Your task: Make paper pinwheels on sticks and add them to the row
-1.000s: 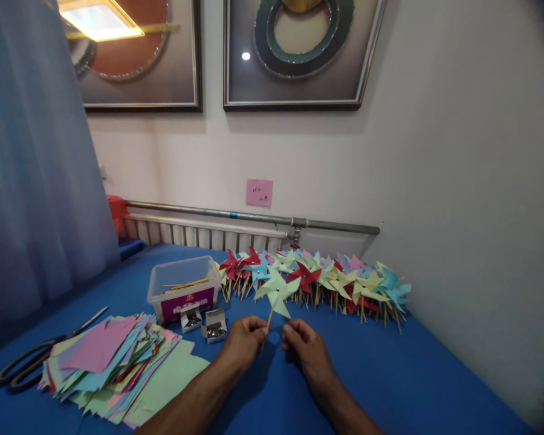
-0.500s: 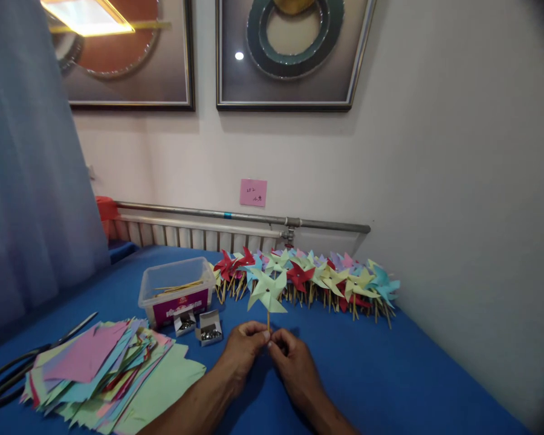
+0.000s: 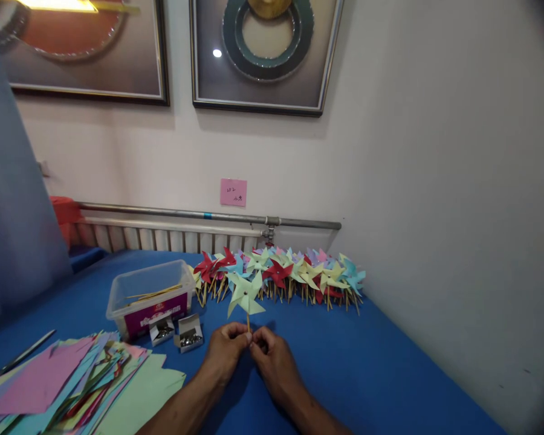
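Observation:
A pale green paper pinwheel [image 3: 245, 294] stands upright on a thin wooden stick, its blades facing me. My left hand [image 3: 229, 349] pinches the lower part of that stick between thumb and fingers. Just to its right, my right hand [image 3: 272, 359] is closed too, thumb and fingertips meeting at the stick's lower end. The fingers hide the bottom of the stick. Behind the held pinwheel lies a dense row of finished pinwheels [image 3: 278, 273] in red, green, yellow, blue and purple.
A clear plastic tub [image 3: 118, 302] holds several wooden sticks. Two small boxes of metal pins, one of them a white box [image 3: 190, 334], stand before it. Coloured paper sheets [image 3: 49, 380] and scissors [image 3: 22, 356] lie at left. A wall [image 3: 435, 211] bounds the right side.
The whole view has shifted to the right, so things appear further left. Both hands still hold the green pinwheel's stick in nearly the same pose.

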`<act>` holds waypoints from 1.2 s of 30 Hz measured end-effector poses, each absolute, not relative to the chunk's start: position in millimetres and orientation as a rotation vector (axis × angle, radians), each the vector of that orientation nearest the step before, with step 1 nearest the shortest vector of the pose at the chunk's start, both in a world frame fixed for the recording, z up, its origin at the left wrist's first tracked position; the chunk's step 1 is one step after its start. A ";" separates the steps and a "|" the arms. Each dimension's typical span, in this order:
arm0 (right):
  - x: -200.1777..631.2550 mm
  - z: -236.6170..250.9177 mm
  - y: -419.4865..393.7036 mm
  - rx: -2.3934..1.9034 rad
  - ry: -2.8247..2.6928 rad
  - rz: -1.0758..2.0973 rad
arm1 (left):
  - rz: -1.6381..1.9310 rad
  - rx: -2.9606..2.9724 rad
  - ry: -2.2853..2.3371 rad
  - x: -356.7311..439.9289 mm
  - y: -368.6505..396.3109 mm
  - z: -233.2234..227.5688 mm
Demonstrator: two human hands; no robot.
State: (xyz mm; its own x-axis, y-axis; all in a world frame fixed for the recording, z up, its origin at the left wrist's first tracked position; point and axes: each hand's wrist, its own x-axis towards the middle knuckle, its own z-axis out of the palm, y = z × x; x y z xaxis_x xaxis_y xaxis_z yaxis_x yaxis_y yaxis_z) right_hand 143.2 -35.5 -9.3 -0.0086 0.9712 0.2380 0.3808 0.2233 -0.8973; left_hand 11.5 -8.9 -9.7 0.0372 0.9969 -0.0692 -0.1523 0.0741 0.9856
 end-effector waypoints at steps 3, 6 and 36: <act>145.3 -7.5 -34.4 -1.367 -1.569 0.764 | 1.190 1.115 1.151 12.5 -8.8 -10.2; 149.0 -8.8 -31.7 -1.425 -1.585 0.725 | 1.119 1.242 1.232 11.6 -8.4 -12.1; 350.1 -11.8 41.2 -2.053 -1.377 -0.015 | 0.609 2.180 1.397 8.9 -24.6 -17.1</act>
State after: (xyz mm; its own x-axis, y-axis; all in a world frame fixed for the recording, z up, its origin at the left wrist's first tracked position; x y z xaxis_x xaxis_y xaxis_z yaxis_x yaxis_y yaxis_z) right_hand 350.1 41.2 -11.8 0.4465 0.8214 0.3548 0.8289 -0.2303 -0.5098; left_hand 8.9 -24.6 -17.1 0.3810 0.9179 0.1110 0.7058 -0.3663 0.6064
